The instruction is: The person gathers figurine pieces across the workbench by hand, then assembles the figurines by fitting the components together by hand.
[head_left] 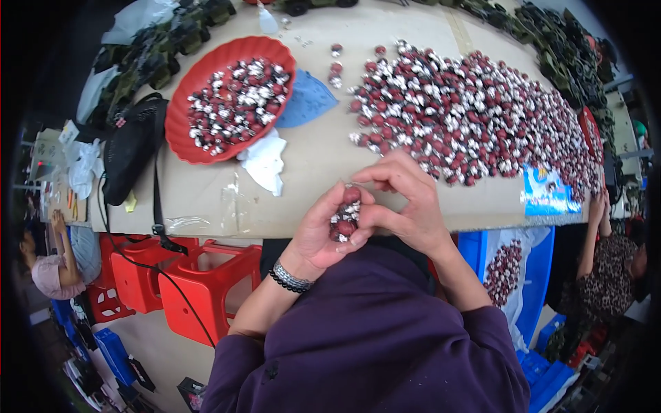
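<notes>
Several small rounded pieces, dark red with white and black parts (350, 195), rest in my left hand (319, 227), whose fingers curl around them just off the table's near edge. My right hand (406, 203) comes in from the other side, index finger bent over the top of these pieces and thumb against their side. Whatever lies between the right fingertips is partly hidden. A wide pile of the same kind of pieces (454, 113) covers the table ahead to the right. More of them fill a red scalloped bowl (180, 141) at left.
Beside the bowl lie a blue sheet (307, 98), a white crumpled cloth (265, 162) and a black bag (131, 148) with a strap. Blue-and-white packet (549, 191) at right. Red stools (200, 292) stand left, a lined blue bin (540, 268) right. People sit at both sides.
</notes>
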Motion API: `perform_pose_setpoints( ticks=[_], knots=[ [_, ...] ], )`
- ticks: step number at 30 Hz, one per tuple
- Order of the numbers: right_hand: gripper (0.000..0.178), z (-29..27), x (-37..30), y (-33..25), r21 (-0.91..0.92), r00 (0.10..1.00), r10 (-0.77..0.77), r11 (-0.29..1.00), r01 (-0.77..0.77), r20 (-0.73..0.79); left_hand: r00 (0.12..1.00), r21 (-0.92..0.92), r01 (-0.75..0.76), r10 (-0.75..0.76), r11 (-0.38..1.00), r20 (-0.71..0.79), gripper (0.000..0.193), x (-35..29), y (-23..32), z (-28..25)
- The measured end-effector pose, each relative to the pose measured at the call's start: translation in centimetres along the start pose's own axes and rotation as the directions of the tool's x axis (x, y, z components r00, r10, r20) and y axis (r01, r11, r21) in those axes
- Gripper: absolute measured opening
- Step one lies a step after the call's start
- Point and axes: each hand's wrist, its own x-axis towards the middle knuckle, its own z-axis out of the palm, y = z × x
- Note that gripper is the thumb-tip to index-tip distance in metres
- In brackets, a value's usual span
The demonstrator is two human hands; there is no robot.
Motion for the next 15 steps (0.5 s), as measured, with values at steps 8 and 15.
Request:
perform_pose_setpoints(
  ticks=[8,15],
  knots=[
    [0.021,-2.1,-0.4,0.6,-0.064,0.953,0.222,0.969,-0.24,-0.207,0.724,0.908,-0.269,0.689,0.321,-0.03,0.026,-0.1,8.3,4.7],
    [0.021,-2.0,1.5,3.0,-0.512,0.982,-0.024,0.855,-0.077,-0.187,0.364,0.674,0.353,0.759,-0.649,0.54,0.046,0.4,16.6,6.0]
  ],
)
